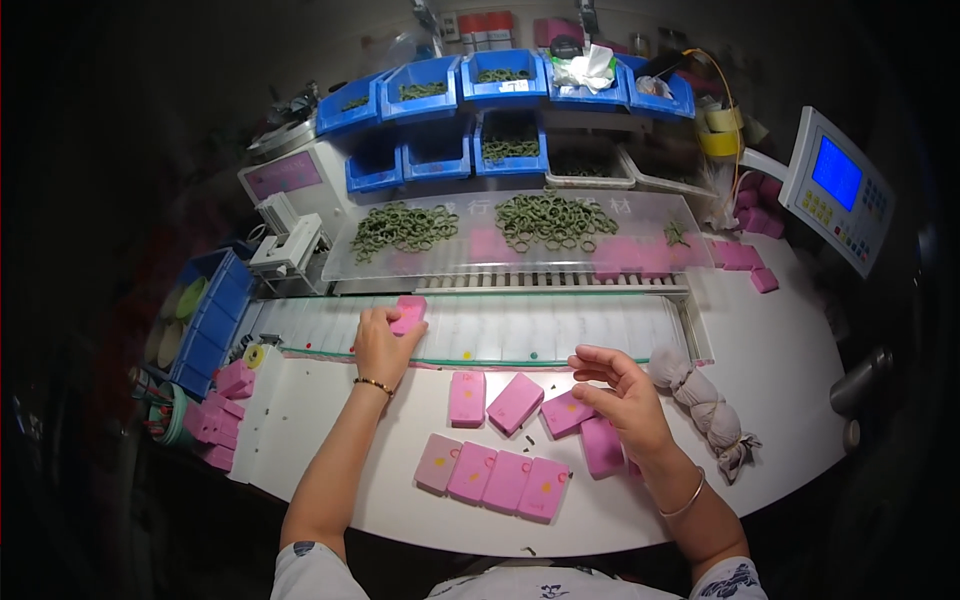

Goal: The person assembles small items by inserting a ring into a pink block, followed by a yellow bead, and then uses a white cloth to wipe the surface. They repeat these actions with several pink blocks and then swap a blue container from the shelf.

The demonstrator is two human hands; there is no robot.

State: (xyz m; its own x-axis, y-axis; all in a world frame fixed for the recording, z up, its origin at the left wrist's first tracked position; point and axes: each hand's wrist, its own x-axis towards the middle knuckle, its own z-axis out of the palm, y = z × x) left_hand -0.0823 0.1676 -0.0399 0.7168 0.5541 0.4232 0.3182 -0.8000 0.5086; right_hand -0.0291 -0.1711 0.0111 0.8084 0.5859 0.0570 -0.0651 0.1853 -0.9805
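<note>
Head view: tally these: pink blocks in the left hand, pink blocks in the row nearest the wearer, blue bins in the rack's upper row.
Pink block in left hand: 1
Pink blocks in nearest row: 4
Blue bins, upper row: 5
Total: 10

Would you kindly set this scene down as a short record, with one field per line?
Left hand: gripping a pink block at the pale segmented track; whether the block touches it is unclear
Right hand: open, fingers spread, near loose pink blocks
Front row: four pink blocks, side by side
Clear shelf: heaps of green rings
Back: blue bins, several holding green rings
Right side: knotted cloth, control panel
</note>
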